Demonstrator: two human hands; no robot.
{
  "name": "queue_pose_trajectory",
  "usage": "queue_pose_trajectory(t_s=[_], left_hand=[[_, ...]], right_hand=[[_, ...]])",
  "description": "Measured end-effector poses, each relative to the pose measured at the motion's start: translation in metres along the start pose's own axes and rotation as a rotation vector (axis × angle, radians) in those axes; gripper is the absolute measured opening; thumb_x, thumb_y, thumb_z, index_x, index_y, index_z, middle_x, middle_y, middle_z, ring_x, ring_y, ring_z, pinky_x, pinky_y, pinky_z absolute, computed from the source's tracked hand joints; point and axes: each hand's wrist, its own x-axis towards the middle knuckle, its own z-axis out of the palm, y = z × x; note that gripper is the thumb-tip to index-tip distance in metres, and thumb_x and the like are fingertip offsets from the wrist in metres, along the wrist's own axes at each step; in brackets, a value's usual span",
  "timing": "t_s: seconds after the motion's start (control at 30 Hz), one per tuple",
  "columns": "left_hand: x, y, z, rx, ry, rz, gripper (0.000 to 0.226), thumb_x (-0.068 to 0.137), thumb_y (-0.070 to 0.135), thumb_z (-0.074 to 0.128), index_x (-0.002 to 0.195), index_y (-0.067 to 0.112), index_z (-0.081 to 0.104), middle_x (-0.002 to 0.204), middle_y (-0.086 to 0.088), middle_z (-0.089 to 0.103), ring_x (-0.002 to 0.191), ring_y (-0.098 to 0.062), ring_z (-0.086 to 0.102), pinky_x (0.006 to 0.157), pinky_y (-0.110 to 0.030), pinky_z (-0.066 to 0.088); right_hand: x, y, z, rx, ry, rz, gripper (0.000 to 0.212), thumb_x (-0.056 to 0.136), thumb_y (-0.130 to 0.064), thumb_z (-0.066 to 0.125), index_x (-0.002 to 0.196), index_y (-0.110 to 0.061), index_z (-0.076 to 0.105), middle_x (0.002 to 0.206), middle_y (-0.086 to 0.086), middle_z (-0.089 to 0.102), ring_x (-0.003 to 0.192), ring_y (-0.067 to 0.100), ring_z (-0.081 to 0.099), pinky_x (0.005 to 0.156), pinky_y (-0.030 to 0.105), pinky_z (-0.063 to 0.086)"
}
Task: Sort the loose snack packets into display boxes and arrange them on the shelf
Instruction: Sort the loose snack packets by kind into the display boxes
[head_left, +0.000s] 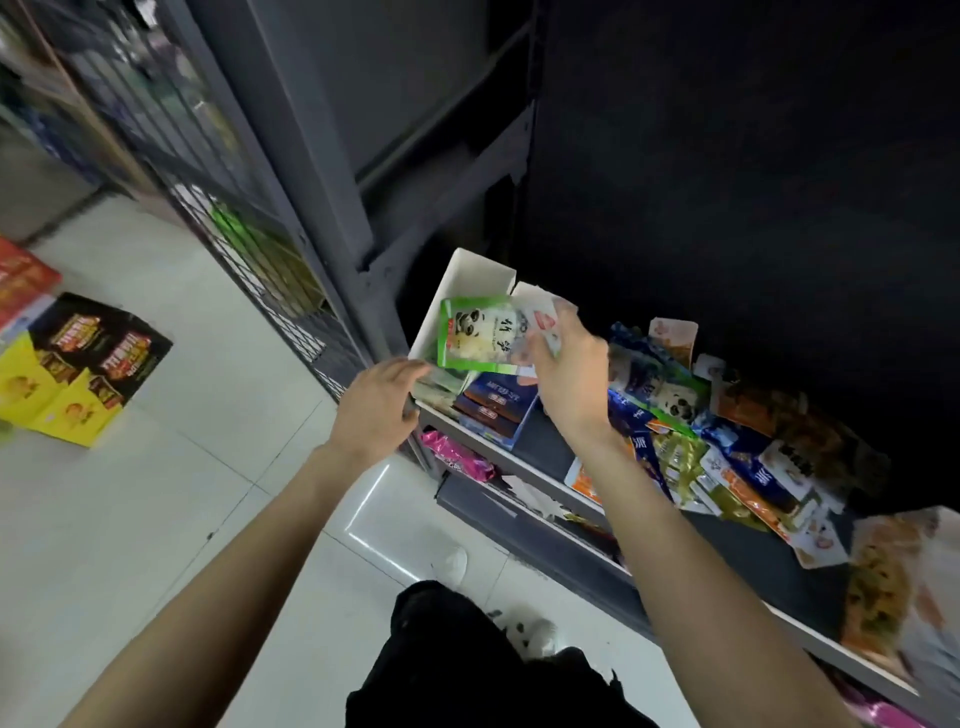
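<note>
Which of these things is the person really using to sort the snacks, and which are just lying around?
For the job: green packet in the right hand; left hand at the white box; loose packets on the shelf; blue box.

Just lying about: yellow cartons and black carton on the floor; pink bag lower down.

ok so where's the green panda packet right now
In the head view the green panda packet is held up by the right hand, just over the white display box at the shelf's left end, above the blue box.
</note>
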Motion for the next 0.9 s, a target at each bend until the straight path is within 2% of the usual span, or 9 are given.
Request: queue_pose_trajectory(t_s=[0.1, 0.17, 0.27, 0.37, 0.47, 0.57, 0.67, 0.77, 0.9], left_hand=[[0.015, -0.02, 0.005, 0.151, -0.061, 0.153, 0.041, 0.083, 0.011, 0.064, 0.124, 0.014, 0.06, 0.125, -0.004, 0.062, 0.112, -0.025, 0.059, 0.1, -0.04, 0.04], [0.021, -0.031, 0.008, 0.19, -0.074, 0.225, 0.034, 0.083, 0.012, 0.063, 0.116, 0.016, 0.065, 0.114, -0.002, 0.068, 0.097, -0.023, 0.066, 0.091, -0.037, 0.045], [0.026, -0.041, 0.009, 0.202, -0.056, 0.295, 0.029, 0.073, 0.012, 0.073, 0.101, 0.02, 0.071, 0.095, 0.002, 0.073, 0.078, -0.018, 0.069, 0.075, -0.031, 0.051], [0.031, -0.044, 0.009, 0.214, -0.015, 0.375, 0.026, 0.062, 0.01, 0.079, 0.086, 0.019, 0.073, 0.076, 0.003, 0.072, 0.062, -0.016, 0.066, 0.063, -0.027, 0.053], [0.033, -0.047, 0.01, 0.183, -0.005, 0.401, 0.026, 0.063, 0.012, 0.077, 0.087, 0.02, 0.074, 0.077, 0.003, 0.072, 0.063, -0.017, 0.066, 0.065, -0.027, 0.052], [0.031, -0.049, 0.01, 0.113, 0.011, 0.404, 0.03, 0.065, 0.019, 0.074, 0.094, 0.022, 0.073, 0.084, 0.004, 0.073, 0.071, -0.018, 0.067, 0.072, -0.03, 0.051], [0.024, -0.037, 0.002, 0.02, 0.064, 0.416, 0.033, 0.073, 0.041, 0.061, 0.1, 0.023, 0.07, 0.09, 0.007, 0.072, 0.08, -0.016, 0.067, 0.077, -0.03, 0.049], [0.014, -0.003, -0.005, -0.205, 0.175, 0.453, 0.025, 0.081, 0.04, 0.056, 0.093, 0.021, 0.067, 0.08, 0.011, 0.067, 0.076, -0.011, 0.061, 0.074, -0.027, 0.046], [0.006, 0.061, 0.012, -0.325, 0.226, 0.543, 0.016, 0.085, 0.028, 0.054, 0.089, 0.016, 0.063, 0.072, 0.008, 0.06, 0.068, -0.01, 0.055, 0.064, -0.025, 0.044]], right_hand=[[0.031, -0.009, 0.042, -0.176, -0.013, -0.042, 0.029, 0.095, -0.006, 0.047, 0.123, -0.008, 0.056, 0.086, 0.017, 0.067, 0.075, 0.035, 0.064, 0.062, 0.036, 0.048], [0.043, -0.008, 0.068, -0.425, -0.094, -0.109, 0.038, 0.094, -0.001, 0.044, 0.127, -0.016, 0.053, 0.093, 0.012, 0.065, 0.08, 0.036, 0.065, 0.067, 0.041, 0.051], [0.044, -0.003, 0.103, -0.726, -0.304, -0.211, 0.057, 0.091, 0.001, 0.046, 0.139, -0.029, 0.041, 0.099, 0.004, 0.063, 0.084, 0.026, 0.067, 0.067, 0.036, 0.053], [0.033, 0.01, 0.128, -0.869, -0.324, -0.301, 0.04, 0.074, -0.01, 0.073, 0.111, -0.024, 0.066, 0.095, 0.002, 0.07, 0.078, 0.02, 0.068, 0.064, 0.027, 0.054], [0.019, 0.022, 0.136, -0.821, -0.315, -0.369, 0.035, 0.057, -0.013, 0.084, 0.091, -0.016, 0.074, 0.091, 0.004, 0.073, 0.09, 0.023, 0.067, 0.079, 0.032, 0.053], [0.0, 0.021, 0.118, -0.532, -0.21, -0.4, 0.033, 0.069, -0.005, 0.078, 0.1, -0.014, 0.073, 0.1, 0.003, 0.072, 0.099, 0.024, 0.065, 0.084, 0.037, 0.054], [-0.025, 0.026, 0.076, -0.277, -0.06, -0.24, 0.028, 0.082, 0.003, 0.063, 0.106, -0.009, 0.07, 0.101, 0.005, 0.072, 0.095, 0.022, 0.066, 0.085, 0.034, 0.053], [-0.056, 0.056, 0.03, -0.161, 0.091, -0.04, 0.021, 0.089, -0.005, 0.057, 0.106, -0.009, 0.07, 0.094, 0.003, 0.073, 0.078, 0.015, 0.069, 0.07, 0.028, 0.057], [-0.085, 0.12, -0.013, -0.287, 0.156, 0.177, 0.017, 0.092, -0.013, 0.055, 0.102, -0.014, 0.069, 0.069, 0.002, 0.07, 0.048, 0.016, 0.059, 0.043, 0.03, 0.05]])
